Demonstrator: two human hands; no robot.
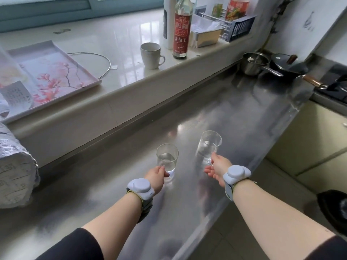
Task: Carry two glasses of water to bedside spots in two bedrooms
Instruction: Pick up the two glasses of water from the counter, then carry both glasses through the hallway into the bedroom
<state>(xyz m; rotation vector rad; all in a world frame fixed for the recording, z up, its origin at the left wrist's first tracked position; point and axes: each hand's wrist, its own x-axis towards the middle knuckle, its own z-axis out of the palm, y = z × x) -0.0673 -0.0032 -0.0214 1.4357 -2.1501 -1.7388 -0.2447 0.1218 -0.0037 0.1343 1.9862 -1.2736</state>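
Both forearms extended, left grip [156, 175] curled, right grip [218, 167] pinching

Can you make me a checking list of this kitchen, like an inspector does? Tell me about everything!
Surface: shiny steel counter, with a pale ledge behind it.
Job's things: left glass stands on the counter, water inside; right glass also holds water, whether it touches the counter cannot be told.
Clutter: white mug, sauce bottle, flowered tray and wire ring on the ledge; steel pot and dark pan at the far end.
Hands: left hand grips the left glass low down; right hand holds the right glass near its base.
Cables: nothing seen.
Surroundings: window frame behind the ledge; cupboard fronts on the right.
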